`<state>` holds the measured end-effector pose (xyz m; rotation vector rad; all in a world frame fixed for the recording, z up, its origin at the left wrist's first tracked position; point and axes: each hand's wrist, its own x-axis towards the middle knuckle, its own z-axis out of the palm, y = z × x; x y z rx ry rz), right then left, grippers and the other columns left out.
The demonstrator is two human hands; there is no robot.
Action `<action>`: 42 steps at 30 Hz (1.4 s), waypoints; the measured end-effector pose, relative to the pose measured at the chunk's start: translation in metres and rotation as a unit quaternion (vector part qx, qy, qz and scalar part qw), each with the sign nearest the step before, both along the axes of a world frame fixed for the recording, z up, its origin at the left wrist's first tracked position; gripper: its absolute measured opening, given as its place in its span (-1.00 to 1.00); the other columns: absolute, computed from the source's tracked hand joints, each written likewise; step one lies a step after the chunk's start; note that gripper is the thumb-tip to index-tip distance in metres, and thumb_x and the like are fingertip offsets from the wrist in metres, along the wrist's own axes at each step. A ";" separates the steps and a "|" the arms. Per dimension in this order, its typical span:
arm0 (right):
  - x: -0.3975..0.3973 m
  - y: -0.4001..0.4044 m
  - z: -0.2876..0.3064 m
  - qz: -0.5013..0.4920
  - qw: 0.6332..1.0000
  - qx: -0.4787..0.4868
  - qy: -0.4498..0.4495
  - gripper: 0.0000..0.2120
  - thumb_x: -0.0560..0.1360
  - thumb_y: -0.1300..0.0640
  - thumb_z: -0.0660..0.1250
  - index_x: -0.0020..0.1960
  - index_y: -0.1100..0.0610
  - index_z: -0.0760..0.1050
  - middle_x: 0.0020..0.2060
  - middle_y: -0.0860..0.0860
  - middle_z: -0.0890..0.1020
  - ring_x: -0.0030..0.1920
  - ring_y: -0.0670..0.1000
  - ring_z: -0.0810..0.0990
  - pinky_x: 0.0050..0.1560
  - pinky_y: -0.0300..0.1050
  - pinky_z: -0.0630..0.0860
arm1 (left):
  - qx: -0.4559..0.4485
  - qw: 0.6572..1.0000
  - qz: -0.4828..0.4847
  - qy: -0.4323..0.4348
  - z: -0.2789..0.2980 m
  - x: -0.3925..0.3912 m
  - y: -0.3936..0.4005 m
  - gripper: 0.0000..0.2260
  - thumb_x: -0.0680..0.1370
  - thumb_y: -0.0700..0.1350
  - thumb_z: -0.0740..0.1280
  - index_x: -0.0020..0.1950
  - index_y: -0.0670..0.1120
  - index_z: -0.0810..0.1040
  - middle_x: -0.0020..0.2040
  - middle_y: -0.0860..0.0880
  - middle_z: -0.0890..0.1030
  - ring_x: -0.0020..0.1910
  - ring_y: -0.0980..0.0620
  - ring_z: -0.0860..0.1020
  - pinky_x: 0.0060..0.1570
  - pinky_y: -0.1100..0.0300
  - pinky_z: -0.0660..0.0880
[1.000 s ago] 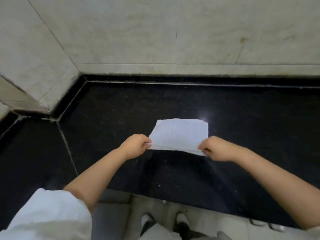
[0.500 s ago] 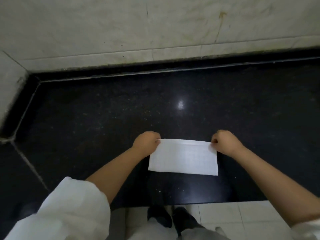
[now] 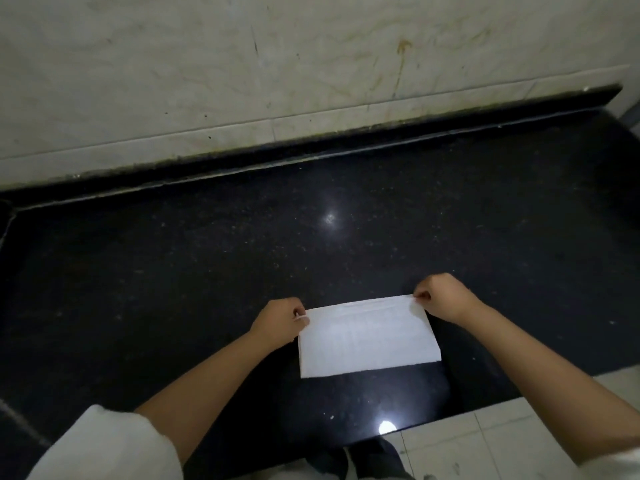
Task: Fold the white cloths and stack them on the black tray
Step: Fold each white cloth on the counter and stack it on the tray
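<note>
Both hands, left hand (image 3: 281,320) and right hand (image 3: 445,296), pinched the white cloth's (image 3: 367,337) far corners, apparently keeping it taut and square on the bench (image 3: 207,258).

both arms reach forward, forearms bare, a white sleeve (image 3: 104,445) bunched at the left elbow. the left hand (image 3: 280,320) is curled, pinching the cloth's (image 3: 367,337) far left corner. the right hand (image 3: 445,297) is curled too, pinching the far right corner.
</note>
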<state>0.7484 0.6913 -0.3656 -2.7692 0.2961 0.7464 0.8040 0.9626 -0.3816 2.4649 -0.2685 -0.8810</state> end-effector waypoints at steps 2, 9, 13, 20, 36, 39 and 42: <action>0.004 0.002 -0.002 -0.005 1.000 -0.013 0.021 -0.78 0.52 0.24 0.17 0.03 0.20 0.57 0.03 0.14 0.62 0.00 0.10 0.57 -0.04 -0.12 0.48 | 0.028 1.000 -0.007 0.011 -0.003 0.003 0.000 -0.83 0.57 -0.14 0.26 0.07 -0.21 0.52 -0.19 -0.07 0.54 -0.22 0.02 0.51 -0.11 0.11 0.52; 0.005 0.018 -0.009 -0.020 0.996 -0.078 0.025 -0.72 0.51 0.35 0.08 0.15 0.25 0.47 0.13 0.18 0.54 0.10 0.15 0.53 0.04 -0.07 0.49 | 0.146 0.973 -0.149 -0.100 -0.005 0.001 -0.009 -0.76 0.62 -0.08 0.15 0.17 -0.19 0.45 0.13 -0.14 0.57 0.08 -0.08 0.55 0.02 0.10 0.47; -0.007 0.027 -0.017 -0.011 0.993 -0.114 -0.005 -0.73 0.52 0.37 0.09 0.13 0.25 0.48 0.16 0.14 0.49 0.16 0.12 0.48 0.09 -0.13 0.46 | 0.194 0.954 -0.191 -0.125 -0.008 -0.009 -0.007 -0.73 0.64 -0.11 0.09 0.20 -0.21 0.46 0.19 -0.14 0.54 0.15 -0.09 0.53 0.09 0.11 0.45; -0.007 0.028 -0.009 -0.003 0.995 -0.094 -0.028 -0.74 0.52 0.36 0.07 0.13 0.27 0.45 0.20 0.16 0.43 0.22 0.13 0.39 0.11 -0.08 0.45 | 0.187 0.973 -0.103 -0.085 -0.003 -0.012 -0.014 -0.77 0.62 -0.12 0.16 0.16 -0.22 0.48 0.17 -0.15 0.55 0.14 -0.08 0.54 0.09 0.12 0.47; 0.015 0.002 0.066 0.067 0.923 0.013 -0.378 -0.87 0.29 0.42 0.38 -0.17 0.34 0.60 -0.22 0.26 0.59 -0.18 0.27 0.57 -0.20 0.01 0.54 | 0.059 0.920 -0.101 -0.373 0.075 0.015 0.013 -0.84 0.53 -0.16 0.26 0.03 -0.15 0.59 -0.07 -0.12 0.59 -0.04 -0.10 0.57 -0.11 0.07 0.55; 0.007 0.008 0.052 0.089 0.891 0.036 -0.444 -0.91 0.23 0.41 0.34 -0.27 0.33 0.57 -0.35 0.23 0.57 -0.34 0.23 0.56 -0.31 -0.08 0.52 | 0.031 0.884 -0.165 -0.437 0.071 0.007 0.038 -0.78 0.38 -0.10 0.20 -0.29 -0.14 0.61 -0.35 -0.08 0.58 -0.25 0.05 0.46 -0.52 0.23 0.52; -0.011 0.016 0.010 0.150 0.899 0.015 -0.411 -0.89 0.17 0.42 0.39 -0.32 0.29 0.57 -0.40 0.18 0.57 -0.42 0.19 0.54 -0.39 -0.11 0.49 | 0.078 0.896 -0.206 -0.385 0.040 -0.017 0.049 -0.95 0.26 -0.22 0.45 -0.35 -0.14 0.60 -0.37 -0.09 0.59 -0.31 0.01 0.54 -0.55 0.26 0.50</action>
